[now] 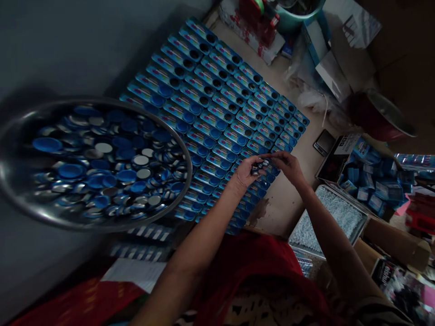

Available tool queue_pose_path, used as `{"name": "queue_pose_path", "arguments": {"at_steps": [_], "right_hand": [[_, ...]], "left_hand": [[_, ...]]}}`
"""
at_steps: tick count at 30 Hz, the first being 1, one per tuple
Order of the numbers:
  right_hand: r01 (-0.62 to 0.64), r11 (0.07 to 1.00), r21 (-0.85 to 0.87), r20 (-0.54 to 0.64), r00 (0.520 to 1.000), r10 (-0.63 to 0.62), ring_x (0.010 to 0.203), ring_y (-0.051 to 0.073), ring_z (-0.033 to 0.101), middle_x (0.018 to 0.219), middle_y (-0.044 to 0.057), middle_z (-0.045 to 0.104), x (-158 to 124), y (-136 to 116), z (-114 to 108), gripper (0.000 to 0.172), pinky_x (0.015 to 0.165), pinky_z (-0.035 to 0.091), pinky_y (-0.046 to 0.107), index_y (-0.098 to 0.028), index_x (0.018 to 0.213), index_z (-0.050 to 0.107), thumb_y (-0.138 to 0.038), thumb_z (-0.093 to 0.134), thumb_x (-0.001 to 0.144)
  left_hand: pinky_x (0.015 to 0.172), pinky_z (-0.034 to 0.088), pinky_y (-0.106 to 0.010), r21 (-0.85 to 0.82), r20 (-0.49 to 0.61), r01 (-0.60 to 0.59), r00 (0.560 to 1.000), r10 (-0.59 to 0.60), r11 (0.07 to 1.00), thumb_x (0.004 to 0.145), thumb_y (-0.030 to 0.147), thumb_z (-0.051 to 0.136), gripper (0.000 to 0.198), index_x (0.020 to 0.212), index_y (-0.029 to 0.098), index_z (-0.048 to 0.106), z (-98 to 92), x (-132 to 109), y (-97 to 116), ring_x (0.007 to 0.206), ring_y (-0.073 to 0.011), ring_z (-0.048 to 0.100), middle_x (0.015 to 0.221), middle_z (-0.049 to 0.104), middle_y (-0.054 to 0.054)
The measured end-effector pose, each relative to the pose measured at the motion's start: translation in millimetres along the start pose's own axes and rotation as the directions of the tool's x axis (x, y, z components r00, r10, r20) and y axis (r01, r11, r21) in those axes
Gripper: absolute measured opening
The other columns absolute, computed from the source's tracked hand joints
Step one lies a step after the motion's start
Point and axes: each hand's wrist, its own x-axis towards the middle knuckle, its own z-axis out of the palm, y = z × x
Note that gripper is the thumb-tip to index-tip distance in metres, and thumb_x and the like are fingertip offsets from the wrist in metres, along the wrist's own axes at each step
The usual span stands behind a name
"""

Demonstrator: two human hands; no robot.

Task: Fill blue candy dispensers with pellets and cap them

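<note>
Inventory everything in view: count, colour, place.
Bowl: one, silver, left.
Discs: many, blue and silver, inside.
Table: one, pale, centre.
Flat packs: many, blue, rows on table.
Small device: one, dark, right of the packs.
Small boxes: many, blue, right.
Tray: one, silver, lower right.
Pellets: many, pale, in the tray.
Pot: one, maroon, upper right.
Basin: one, teal, top.
Sheet: one, white, lower left.
Clutter: uncounted, mixed, right.
Left hand: one, bare, over packs, holding shiny pieces.
Right hand: one, bare, beside it.

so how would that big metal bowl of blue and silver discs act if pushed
The metal bowl looks rigid, its rim holding an even curve. It would probably feel heavy, since many discs are heaped inside. Those discs lie loose and look smooth, so some may slide over one another.
</note>
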Motion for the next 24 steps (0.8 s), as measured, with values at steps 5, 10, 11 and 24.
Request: {"name": "queue_pose_path", "arguments": {"at_steps": [5,10,11,24], "right_hand": [[0.012,0.984,-0.178,-0.183,0.982,-0.045,0.072,0.015,0.060,0.082,0.001,0.070,-19.3,15.3,8.3,0.029,0.069,0.050,0.028,-0.021,0.090,0.071,-0.050,0.071,0.091],[0.121,0.853,-0.508,0.041,0.992,-0.117,0.079,0.018,0.065,0.093,0.005,0.073,-59.3,36.0,9.0,0.014,0.078,0.051,0.029,-0.021,0.100,0.079,-0.030,0.069,0.095],[0.141,0.809,-0.570,0.110,0.989,-0.095,0.081,0.018,0.066,0.097,0.006,0.073,-64.2,38.4,10.3,0.017,0.079,0.051,0.029,-0.021,0.107,0.080,-0.028,0.067,0.097],[0.209,0.749,-0.628,0.187,0.976,-0.115,0.084,0.019,0.068,0.095,0.006,0.074,-38.0,13.2,13.9,0.016,0.081,0.054,0.029,-0.020,0.096,0.075,-0.013,0.062,0.090]], "left_hand": [[0.044,0.041,-0.013,0.054,0.007,-0.082,0.997,0.082,0.995,0.078,0.012,0.075,0.023,0.100,0.008,0.079,1.2,-4.3,6.8,0.059,-0.0079,0.061,0.082,0.074,-0.007],[0.042,0.038,-0.010,0.001,0.031,-0.076,0.997,0.076,0.997,0.083,0.013,0.069,0.024,0.105,0.007,0.077,-14.4,-15.4,19.6,0.061,-0.0069,0.062,0.096,0.078,-0.014],[0.042,0.037,-0.010,-0.032,0.025,-0.067,0.997,0.068,0.997,0.085,0.013,0.066,0.024,0.106,0.007,0.077,-17.5,-17.2,20.5,0.061,-0.0071,0.063,0.098,0.078,-0.016],[0.047,0.049,-0.011,-0.160,-0.107,-0.102,0.991,0.086,0.982,0.097,0.016,0.059,0.016,0.101,0.011,0.073,-34.4,-36.9,21.8,0.070,-0.0110,0.071,0.106,0.079,-0.015]]}}
